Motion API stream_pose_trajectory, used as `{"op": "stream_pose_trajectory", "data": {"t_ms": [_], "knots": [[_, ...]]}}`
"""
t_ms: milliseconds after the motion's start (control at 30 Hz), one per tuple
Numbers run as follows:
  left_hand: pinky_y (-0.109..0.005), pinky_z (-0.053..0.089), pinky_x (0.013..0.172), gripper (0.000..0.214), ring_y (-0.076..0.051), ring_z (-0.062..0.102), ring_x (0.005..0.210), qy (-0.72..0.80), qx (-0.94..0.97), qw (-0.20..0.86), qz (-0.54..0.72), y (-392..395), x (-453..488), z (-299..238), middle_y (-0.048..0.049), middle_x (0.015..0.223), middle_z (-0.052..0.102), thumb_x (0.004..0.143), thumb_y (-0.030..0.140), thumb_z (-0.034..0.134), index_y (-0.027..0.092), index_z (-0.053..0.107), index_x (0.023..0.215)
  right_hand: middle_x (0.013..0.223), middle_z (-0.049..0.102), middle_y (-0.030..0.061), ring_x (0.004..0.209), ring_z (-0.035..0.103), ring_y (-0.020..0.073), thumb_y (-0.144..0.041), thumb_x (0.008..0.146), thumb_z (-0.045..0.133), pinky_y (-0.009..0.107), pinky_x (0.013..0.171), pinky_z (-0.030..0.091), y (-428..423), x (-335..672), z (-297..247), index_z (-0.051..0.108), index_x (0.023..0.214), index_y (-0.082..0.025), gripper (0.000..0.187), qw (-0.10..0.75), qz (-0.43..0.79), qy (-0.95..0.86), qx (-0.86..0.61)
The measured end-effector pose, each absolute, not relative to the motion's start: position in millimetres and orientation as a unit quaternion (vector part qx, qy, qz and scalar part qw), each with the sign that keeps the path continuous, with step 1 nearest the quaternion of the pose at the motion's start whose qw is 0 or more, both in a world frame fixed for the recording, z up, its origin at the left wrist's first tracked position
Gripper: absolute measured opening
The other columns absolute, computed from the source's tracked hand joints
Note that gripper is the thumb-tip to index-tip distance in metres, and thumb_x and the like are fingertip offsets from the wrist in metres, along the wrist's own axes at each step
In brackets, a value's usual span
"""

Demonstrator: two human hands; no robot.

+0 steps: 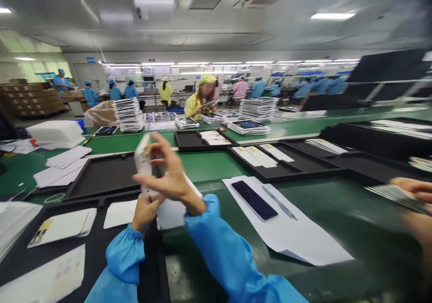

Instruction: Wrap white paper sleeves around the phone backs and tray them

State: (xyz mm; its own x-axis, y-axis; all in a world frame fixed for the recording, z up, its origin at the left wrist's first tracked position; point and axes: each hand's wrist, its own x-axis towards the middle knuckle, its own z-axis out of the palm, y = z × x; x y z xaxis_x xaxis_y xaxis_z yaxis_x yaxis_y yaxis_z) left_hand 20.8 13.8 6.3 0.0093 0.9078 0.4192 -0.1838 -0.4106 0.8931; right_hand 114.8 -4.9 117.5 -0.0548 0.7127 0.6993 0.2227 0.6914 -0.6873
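Note:
Both my hands are raised over the green bench, in blue sleeves. My right hand (pixel 170 172) grips a small white pack (pixel 143 156) from the right side, fingers curled round its edge. My left hand (pixel 146 213) is closed on the pack's lower end, just above a black tray (pixel 101 177). The pack is blurred, with a yellowish mark near its top. A dark phone (pixel 254 200) lies flat on a white sheet (pixel 297 235) to the right of my hands.
Black trays (pixel 297 163) with white cards run along the bench. Stacks of white sheets (pixel 64 161) lie at the left. Another person's hands (pixel 416 204) come in at the right edge. A worker in yellow (pixel 200 100) sits across, with stacked packs (pixel 258 108) beside.

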Motion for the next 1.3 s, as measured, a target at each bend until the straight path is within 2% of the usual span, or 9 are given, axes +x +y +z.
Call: {"op": "stream_pose_trajectory", "data": {"t_ms": [67, 133, 367, 533, 633, 767, 933, 1133, 1300], "knots": [[-0.029, 0.052, 0.048, 0.041, -0.018, 0.062, 0.055, 0.343, 0.539, 0.485, 0.597, 19, 10, 0, -0.0055, 0.063, 0.070, 0.058, 0.054, 0.082, 0.015, 0.073, 0.066, 0.120, 0.051, 0.0076, 0.102, 0.058, 0.0222, -0.045, 0.070, 0.074, 0.035, 0.080, 0.054, -19, 142, 113, 0.024, 0.145, -0.032, 0.092, 0.657, 0.242, -0.643, -0.311], [-0.032, 0.055, 0.056, 0.048, -0.020, 0.065, 0.060, 0.371, 0.505, 0.484, 0.611, 20, 3, -2, -0.0063, 0.069, 0.072, 0.054, 0.057, 0.083, 0.014, 0.075, 0.072, 0.117, 0.052, 0.0060, 0.097, 0.061, 0.0220, -0.045, 0.070, 0.074, 0.037, 0.077, 0.056, -27, 163, 104, 0.025, 0.144, -0.036, 0.089, 0.694, 0.255, -0.606, -0.293], [-0.023, 0.050, 0.059, 0.028, -0.014, 0.063, 0.061, 0.412, 0.558, 0.312, 0.649, 10, 2, 8, -0.0015, 0.066, 0.070, 0.066, 0.044, 0.079, 0.017, 0.074, 0.065, 0.107, 0.054, 0.0029, 0.093, 0.063, 0.0226, -0.033, 0.071, 0.074, 0.041, 0.075, 0.060, -32, 171, 82, 0.042, 0.132, -0.041, 0.069, 0.753, 0.291, -0.526, -0.267], [-0.027, 0.055, 0.067, 0.030, -0.018, 0.068, 0.070, 0.424, 0.488, 0.320, 0.693, 11, 2, 11, -0.0043, 0.074, 0.074, 0.064, 0.044, 0.080, 0.015, 0.076, 0.072, 0.101, 0.054, 0.0003, 0.089, 0.064, 0.0201, -0.037, 0.071, 0.075, 0.041, 0.076, 0.060, -29, 171, 87, 0.052, 0.122, -0.041, 0.056, 0.802, 0.258, -0.477, -0.250], [-0.030, 0.058, 0.072, 0.038, -0.020, 0.070, 0.077, 0.409, 0.418, 0.351, 0.731, 15, 0, 11, -0.0072, 0.083, 0.075, 0.061, 0.047, 0.082, 0.014, 0.076, 0.078, 0.101, 0.055, -0.0004, 0.087, 0.065, 0.0192, -0.034, 0.070, 0.077, 0.039, 0.075, 0.060, -25, 179, 84, 0.053, 0.122, -0.039, 0.058, 0.768, 0.292, -0.507, -0.258], [-0.031, 0.059, 0.075, 0.040, -0.020, 0.071, 0.079, 0.391, 0.410, 0.371, 0.736, 17, -2, 13, -0.0075, 0.084, 0.076, 0.059, 0.046, 0.084, 0.015, 0.077, 0.082, 0.113, 0.055, 0.0038, 0.085, 0.066, 0.0194, -0.035, 0.065, 0.083, 0.037, 0.070, 0.059, -15, 182, 73, 0.046, 0.133, -0.036, 0.077, 0.653, 0.410, -0.577, -0.268], [-0.032, 0.058, 0.075, 0.036, -0.022, 0.071, 0.081, 0.374, 0.436, 0.401, 0.714, 16, -2, 10, -0.0094, 0.086, 0.075, 0.060, 0.043, 0.084, 0.015, 0.077, 0.081, 0.143, 0.034, 0.0114, 0.089, 0.066, 0.0183, -0.037, 0.064, 0.083, 0.036, 0.068, 0.059, -5, 169, 60, 0.029, 0.142, -0.039, 0.095, 0.524, 0.563, -0.599, -0.224], [-0.033, 0.057, 0.077, 0.038, -0.024, 0.070, 0.086, 0.366, 0.482, 0.444, 0.661, 18, -7, 7, -0.0104, 0.089, 0.075, 0.064, 0.046, 0.080, 0.014, 0.077, 0.085, 0.113, 0.055, 0.0099, 0.099, 0.062, 0.0212, -0.032, 0.064, 0.081, 0.034, 0.074, 0.056, 2, 161, 53, 0.032, 0.140, -0.023, 0.091, 0.507, 0.570, -0.593, -0.259], [-0.028, 0.055, 0.071, 0.039, -0.020, 0.068, 0.078, 0.373, 0.477, 0.416, 0.678, 19, -13, 9, -0.0060, 0.083, 0.075, 0.066, 0.050, 0.078, 0.016, 0.077, 0.085, 0.118, 0.054, 0.0127, 0.097, 0.061, 0.0197, -0.031, 0.062, 0.081, 0.036, 0.077, 0.056, 3, 165, 54, 0.029, 0.141, -0.021, 0.095, 0.480, 0.559, -0.607, -0.297]]}}
